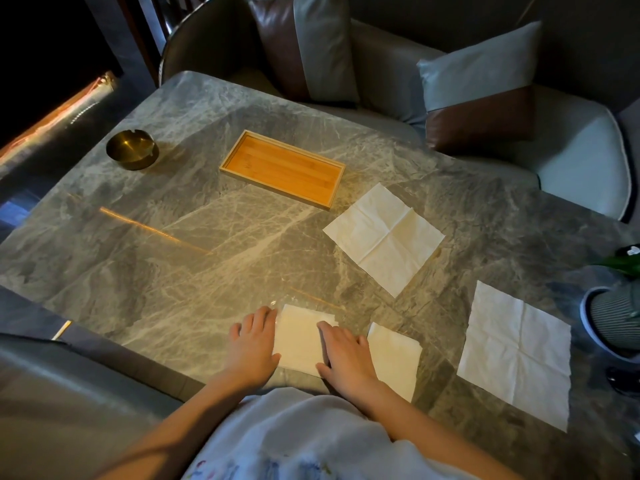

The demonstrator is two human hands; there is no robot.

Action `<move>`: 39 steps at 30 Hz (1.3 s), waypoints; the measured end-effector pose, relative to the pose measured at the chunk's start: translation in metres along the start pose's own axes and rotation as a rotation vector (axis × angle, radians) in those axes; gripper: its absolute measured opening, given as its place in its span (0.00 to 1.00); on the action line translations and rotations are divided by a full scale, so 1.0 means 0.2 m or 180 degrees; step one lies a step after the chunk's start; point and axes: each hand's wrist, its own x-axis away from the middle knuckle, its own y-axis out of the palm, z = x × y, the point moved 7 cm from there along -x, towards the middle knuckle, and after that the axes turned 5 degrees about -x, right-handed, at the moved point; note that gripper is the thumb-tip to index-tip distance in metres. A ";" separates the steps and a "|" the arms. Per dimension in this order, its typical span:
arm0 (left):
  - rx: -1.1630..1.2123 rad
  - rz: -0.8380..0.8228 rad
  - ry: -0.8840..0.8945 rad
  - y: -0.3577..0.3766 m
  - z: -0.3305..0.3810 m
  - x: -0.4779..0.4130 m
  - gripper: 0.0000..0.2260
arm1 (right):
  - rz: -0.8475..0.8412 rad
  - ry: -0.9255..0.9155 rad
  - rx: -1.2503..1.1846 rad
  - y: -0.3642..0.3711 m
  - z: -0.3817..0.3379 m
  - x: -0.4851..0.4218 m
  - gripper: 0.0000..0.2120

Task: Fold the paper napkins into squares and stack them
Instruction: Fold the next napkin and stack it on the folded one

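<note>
A folded white napkin [299, 341] lies near the front edge of the grey marble table [156, 254]. My left hand [252, 344] rests flat at its left edge, fingers spread. My right hand [343, 355] presses flat on its right part. A second folded napkin [394, 358] lies just right of my right hand. Two unfolded napkins lie flat with crease lines showing: one [382, 235] in the middle right, one [516, 351] at the front right.
A shallow bamboo tray [228, 157] sits beyond the napkins, a brass ashtray [132, 148] at the far left. A ribbed planter [609, 317] with a green plant stands at the right edge. Cushioned seats with pillows [481, 81] surround the table.
</note>
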 end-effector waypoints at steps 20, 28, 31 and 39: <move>0.4580 -0.0999 -0.0927 -0.06 0.17 -0.03 0.09 | 0.1347 0.0991 -0.3417 -0.14 0.25 0.15 0.17; 0.4668 -0.1662 -0.0571 -0.06 0.52 -0.03 0.09 | 0.0559 0.1545 -0.4392 -0.12 0.47 0.41 0.13; 0.3418 -0.1133 -0.0185 -0.08 0.61 -0.08 0.05 | 0.0758 0.1667 -0.4080 -0.14 0.58 0.48 0.14; 0.2143 -0.0556 0.0130 0.02 0.75 -0.13 0.10 | 0.1171 0.2083 -0.3422 -0.11 0.70 0.57 0.06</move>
